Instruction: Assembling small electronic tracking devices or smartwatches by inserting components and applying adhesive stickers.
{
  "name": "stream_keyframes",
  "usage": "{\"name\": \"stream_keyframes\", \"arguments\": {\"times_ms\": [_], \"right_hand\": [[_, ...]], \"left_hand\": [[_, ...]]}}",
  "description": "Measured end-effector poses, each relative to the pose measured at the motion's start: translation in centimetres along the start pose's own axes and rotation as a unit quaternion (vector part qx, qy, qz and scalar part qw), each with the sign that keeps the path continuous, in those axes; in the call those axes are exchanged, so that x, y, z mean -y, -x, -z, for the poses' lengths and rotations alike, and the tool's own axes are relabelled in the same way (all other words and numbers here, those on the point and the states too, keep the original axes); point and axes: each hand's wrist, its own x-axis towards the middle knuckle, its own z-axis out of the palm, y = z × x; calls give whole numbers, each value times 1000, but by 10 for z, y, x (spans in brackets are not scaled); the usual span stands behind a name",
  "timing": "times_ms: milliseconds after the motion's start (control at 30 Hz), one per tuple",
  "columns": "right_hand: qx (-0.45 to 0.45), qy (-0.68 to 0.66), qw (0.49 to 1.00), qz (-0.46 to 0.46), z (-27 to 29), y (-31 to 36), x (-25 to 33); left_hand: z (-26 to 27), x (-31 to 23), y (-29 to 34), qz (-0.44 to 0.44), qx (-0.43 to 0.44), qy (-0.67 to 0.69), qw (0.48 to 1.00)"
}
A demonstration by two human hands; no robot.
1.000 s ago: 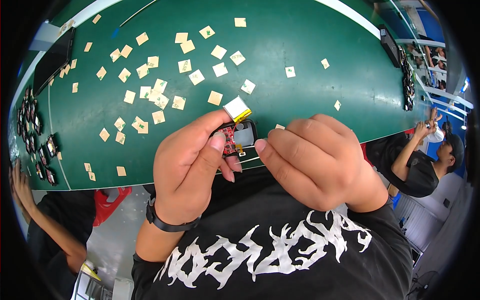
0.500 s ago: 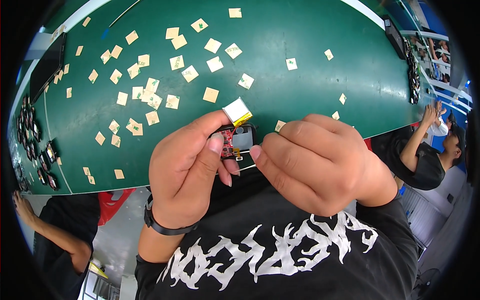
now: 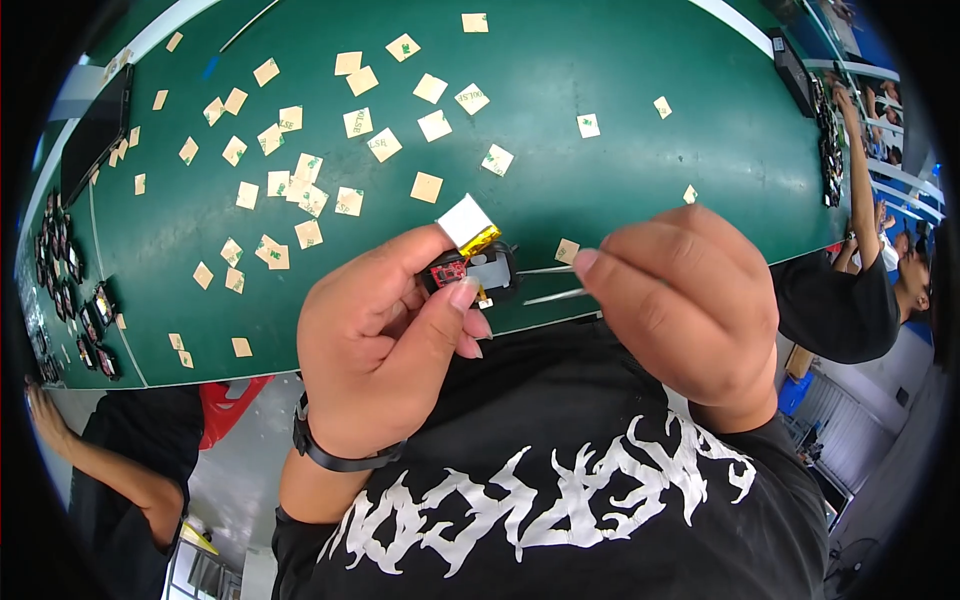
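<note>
My left hand (image 3: 375, 325) is closed round a small black device housing (image 3: 503, 268), its thumb pressed on the near side. Inside the housing sit a red circuit board (image 3: 446, 272) and a grey rectangular pad (image 3: 488, 275). A silver battery pouch (image 3: 466, 221) with yellow tape sticks up from the housing's far edge. To the right, my right hand (image 3: 690, 305) pinches metal tweezers (image 3: 556, 296). Their two prongs are spread and point left; the upper one reaches close to the housing's right side. Whether it touches cannot be made out.
Many beige paper squares (image 3: 426, 187) lie scattered over the green table (image 3: 560, 70). Several black devices (image 3: 100, 305) stand at the far left, near a dark flat panel (image 3: 97, 135). More dark parts (image 3: 830, 150) line the right end. Other people sit at both sides.
My right hand has drawn back to the right, so the tweezers now show beside the housing. My left thumb has shifted right along the housing, which is turned slightly.
</note>
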Motion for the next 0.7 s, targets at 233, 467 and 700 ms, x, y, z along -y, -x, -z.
{"name": "stream_keyframes", "arguments": {"times_ms": [233, 467, 700], "right_hand": [[-33, -164, 961, -221, -11, -23, 3], [32, -403, 861, -308, -29, -36, 3], [-5, -480, 782, -398, -34, -16, 7]], "left_hand": [[2, 4, -2, -13, 25, -18, 999], [8, 1, -3, -11, 61, 36, 997], [3, 8, -2, -63, 36, -33, 997]]}}
